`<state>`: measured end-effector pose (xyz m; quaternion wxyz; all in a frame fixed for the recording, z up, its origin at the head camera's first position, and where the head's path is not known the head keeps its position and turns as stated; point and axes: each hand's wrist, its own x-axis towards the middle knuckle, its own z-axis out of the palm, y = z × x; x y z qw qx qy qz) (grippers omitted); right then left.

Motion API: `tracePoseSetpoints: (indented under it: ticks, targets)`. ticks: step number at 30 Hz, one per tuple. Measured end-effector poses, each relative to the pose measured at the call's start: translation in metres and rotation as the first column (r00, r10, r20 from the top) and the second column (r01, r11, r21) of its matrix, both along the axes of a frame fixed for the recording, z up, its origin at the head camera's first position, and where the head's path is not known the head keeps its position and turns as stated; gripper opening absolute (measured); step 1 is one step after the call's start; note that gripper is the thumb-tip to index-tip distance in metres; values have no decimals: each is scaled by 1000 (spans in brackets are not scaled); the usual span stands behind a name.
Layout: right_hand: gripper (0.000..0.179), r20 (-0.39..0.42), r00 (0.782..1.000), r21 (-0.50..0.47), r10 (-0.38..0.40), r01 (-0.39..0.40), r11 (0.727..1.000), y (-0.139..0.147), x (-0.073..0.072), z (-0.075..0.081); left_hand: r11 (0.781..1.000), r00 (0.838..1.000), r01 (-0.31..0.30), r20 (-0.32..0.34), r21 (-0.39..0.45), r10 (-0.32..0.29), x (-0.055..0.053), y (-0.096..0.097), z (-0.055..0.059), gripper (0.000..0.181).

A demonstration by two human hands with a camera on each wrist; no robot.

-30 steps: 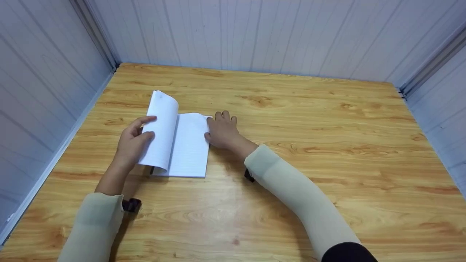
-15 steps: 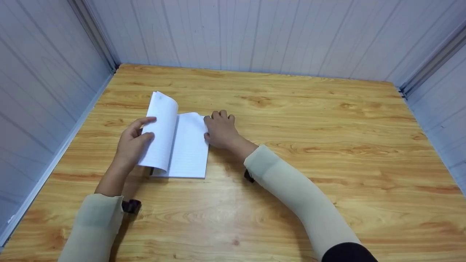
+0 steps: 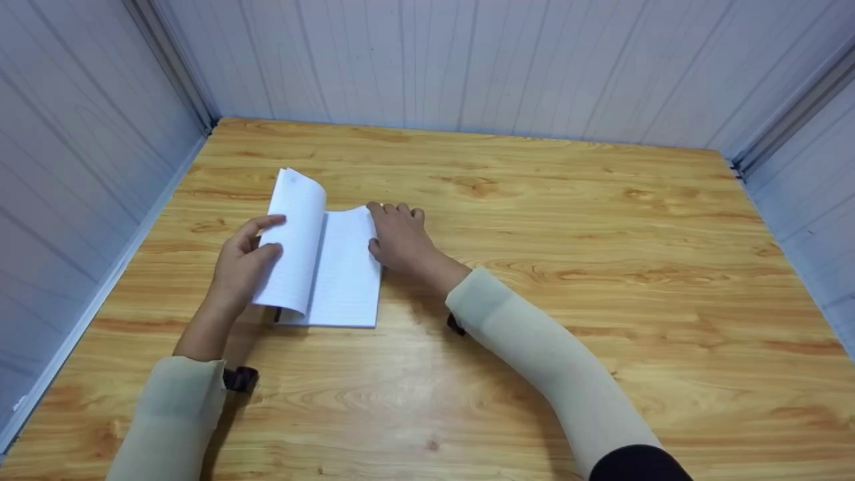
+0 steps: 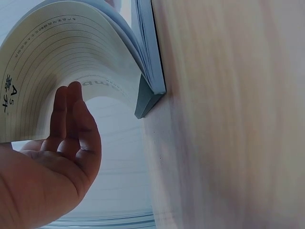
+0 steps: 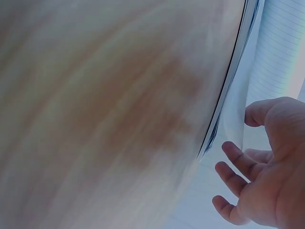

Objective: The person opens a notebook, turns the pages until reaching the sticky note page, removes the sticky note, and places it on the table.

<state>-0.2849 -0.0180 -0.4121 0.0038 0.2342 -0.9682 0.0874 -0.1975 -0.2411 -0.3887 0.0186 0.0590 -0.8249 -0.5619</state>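
- Nearest: the notebook is lying open on the wooden table, left of centre, between the hands.
- Left hand is pinching the lifted pages, which are curling; a slackening thumb could let them spring back over the right leaf.
- Right hand, slightly farther off, is apparently pinching that leaf near its far corner; an uneven tug could crease or tear it.
- Beyond: the panelled wall is standing behind the table.

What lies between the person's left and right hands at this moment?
The open notebook: its raised, curled leaves at the left hand, then a ruled page reaching the right hand. The head view shows this.
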Motion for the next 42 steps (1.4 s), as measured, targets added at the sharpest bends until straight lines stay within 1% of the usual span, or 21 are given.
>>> tracePoseSetpoints:
  ticks: [3, 8, 11, 14, 17, 21, 25, 27, 30, 35, 42]
  targets:
    - [49, -23, 1000, -56, -5, 3, 998, 1, 0, -1, 1000, 1000, -3, 8, 3, 3, 0, 1, 1, 37]
    - [27, -81, 997, -147, -1, -11, 989, 2, 0, 0, 1000, 1000, -10, 12, 3, 10, -1, 1, 1, 37]
    - [20, -110, 994, -167, 23, -41, 985, 2, 0, 1, 1000, 1000, -13, 4, -6, 13, -1, 1, 1, 37]
    - [17, -155, 986, -181, 66, -94, 979, 2, 1, 2, 1000, 1000, -11, 2, -13, 11, -1, 1, 1, 37]
    - [15, -220, 968, -198, 117, -162, 967, 2, 2, 2, 1000, 1000, -8, 1, -17, 8, -1, 1, 1, 37]
    - [13, -311, 935, -225, 169, -245, 943, 3, 4, 3, 1000, 1000, 0, -4, -6, 0, -1, 0, 0, 37]
    - [9, -360, 905, -244, 225, -325, 914, 3, 4, 3, 1000, 1000, -1, -6, -14, 1, -2, 0, 0, 37]
    - [9, -366, 894, -252, 259, -363, 897, 3, 4, 3, 1000, 1000, -3, -5, -23, 3, -2, -1, -1, 37]
    - [10, -351, 887, -252, 300, -398, 882, 2, 4, 5, 1000, 1000, -2, -4, -25, 2, -2, -1, 0, 37]
    - [16, -307, 891, -220, 334, -409, 886, 0, 5, 7, 1000, 1000, 4, 0, -22, -4, -1, 0, 1, 37]
    - [32, -293, 882, -194, 369, -433, 880, -2, 7, 6, 1000, 1000, -8, 21, -27, 8, -2, 1, 2, 34]
